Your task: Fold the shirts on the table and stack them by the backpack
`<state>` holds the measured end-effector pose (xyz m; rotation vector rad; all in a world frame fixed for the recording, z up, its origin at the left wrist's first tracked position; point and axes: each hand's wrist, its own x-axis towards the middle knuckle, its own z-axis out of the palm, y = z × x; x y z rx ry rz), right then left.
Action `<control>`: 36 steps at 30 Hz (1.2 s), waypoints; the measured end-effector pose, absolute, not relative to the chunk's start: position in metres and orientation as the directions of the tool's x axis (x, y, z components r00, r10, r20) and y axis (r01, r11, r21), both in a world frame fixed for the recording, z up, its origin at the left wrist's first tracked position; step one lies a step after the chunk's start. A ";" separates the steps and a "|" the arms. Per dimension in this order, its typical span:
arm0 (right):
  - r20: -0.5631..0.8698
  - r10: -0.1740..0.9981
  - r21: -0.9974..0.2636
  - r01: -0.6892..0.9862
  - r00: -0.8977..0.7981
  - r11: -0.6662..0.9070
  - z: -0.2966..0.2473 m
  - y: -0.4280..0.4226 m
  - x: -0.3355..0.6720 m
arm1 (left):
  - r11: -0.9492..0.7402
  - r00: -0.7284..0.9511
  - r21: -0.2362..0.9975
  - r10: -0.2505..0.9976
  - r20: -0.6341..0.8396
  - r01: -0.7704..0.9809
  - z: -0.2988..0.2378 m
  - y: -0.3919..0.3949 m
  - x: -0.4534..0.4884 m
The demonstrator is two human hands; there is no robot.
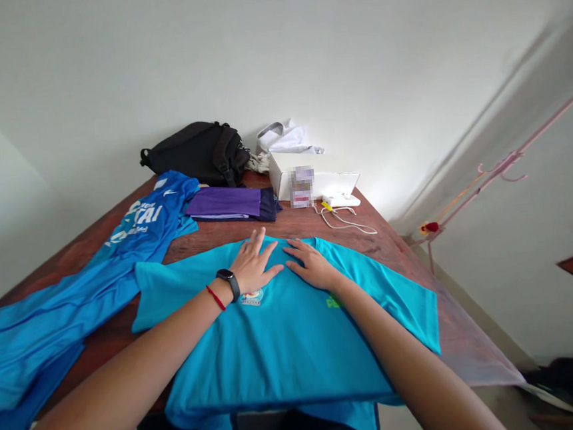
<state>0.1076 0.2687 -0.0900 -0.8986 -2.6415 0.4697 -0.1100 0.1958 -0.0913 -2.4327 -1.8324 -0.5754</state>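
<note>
A turquoise T-shirt (287,335) lies spread flat on the brown wooden table (267,229), its hem hanging over the near edge. My left hand (255,264) rests flat on the shirt near the collar, fingers spread, with a black band and a red string on the wrist. My right hand (311,264) lies flat beside it, fingers stretched toward the collar. Neither hand holds anything.
A pile of blue shirts (73,294) covers the table's left side. Folded purple and dark clothes (230,204) sit behind. A black backpack (195,153), a white box (314,182) and a white charger with cable (343,210) stand at the back. A pink hanger (503,166) hangs right.
</note>
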 end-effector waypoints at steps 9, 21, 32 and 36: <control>0.081 0.691 -0.318 0.638 -0.719 0.701 -0.093 0.269 0.109 | -0.211 0.186 0.134 0.967 0.177 0.968 -0.094 0.200 -0.114; 0.187 0.701 -0.387 0.605 -0.688 0.696 -0.094 0.267 0.108 | -0.232 0.218 0.070 0.962 0.163 0.970 -0.091 0.201 -0.115; 0.194 0.702 -0.410 0.593 -0.686 0.693 -0.092 0.268 0.109 | -0.229 0.219 0.060 0.966 0.134 0.972 -0.088 0.201 -0.114; 0.200 0.703 -0.420 0.588 -0.683 0.691 -0.094 0.269 0.109 | -0.223 0.214 0.062 0.968 0.130 0.973 -0.089 0.201 -0.114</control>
